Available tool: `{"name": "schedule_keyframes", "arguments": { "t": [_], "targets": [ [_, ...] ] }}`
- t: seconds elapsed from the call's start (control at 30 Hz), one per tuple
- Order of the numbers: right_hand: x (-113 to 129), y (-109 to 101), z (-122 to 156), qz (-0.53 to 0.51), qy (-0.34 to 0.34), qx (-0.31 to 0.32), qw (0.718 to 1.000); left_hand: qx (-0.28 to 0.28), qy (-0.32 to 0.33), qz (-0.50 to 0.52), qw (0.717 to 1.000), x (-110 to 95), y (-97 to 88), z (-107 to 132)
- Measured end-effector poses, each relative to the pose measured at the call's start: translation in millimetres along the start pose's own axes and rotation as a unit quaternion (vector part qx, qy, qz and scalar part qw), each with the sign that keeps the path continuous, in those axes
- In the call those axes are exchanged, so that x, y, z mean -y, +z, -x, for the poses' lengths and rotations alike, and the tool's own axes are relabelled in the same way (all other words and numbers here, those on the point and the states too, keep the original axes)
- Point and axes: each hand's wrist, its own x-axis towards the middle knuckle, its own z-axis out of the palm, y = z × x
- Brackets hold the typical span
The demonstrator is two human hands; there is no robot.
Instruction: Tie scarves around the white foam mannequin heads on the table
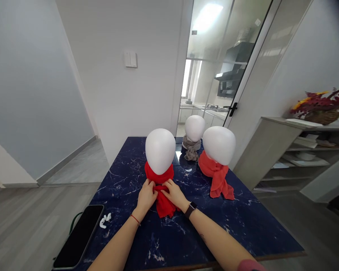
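A bright red scarf [165, 207] is wrapped around the neck of a white mannequin head [160, 150], its ends hanging down onto the table in front. My left hand [147, 194] pinches the scarf from the left, just below the chin. From the right, my right hand [173, 194] grips the same fabric at about the same height. Between the hands a fold of red cloth runs across. Parts of the fingertips are hidden in the scarf.
The dark blue marbled table [121, 188] also bears a head in a coral scarf [219, 177] and one in a grey-brown scarf [191, 146]. A phone [79, 237] and white earbuds [105, 220] lie front left. A glass door [214, 67] stands behind.
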Motion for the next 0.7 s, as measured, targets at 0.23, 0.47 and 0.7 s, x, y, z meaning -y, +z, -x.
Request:
{"name": "schedule_keyframes", "arguments": {
  "t": [0.23, 0.47, 0.7],
  "targets": [
    [-2, -8, 1, 0.009, 0.013, -0.017, 1.0, -0.086, -0.081, 0.164, 0.979, 22, 4.4, -8],
    [-5, -12, -1, 0.017, 0.035, -0.055, 0.998, -0.062, -0.074, 0.249, 0.964, 21, 7.6, -9],
    [0, -20, -1, -0.008, 0.005, -0.082, 0.997, -0.053, -0.003, 0.153, 0.987, 0, -6.8, -4]
  ]
}}
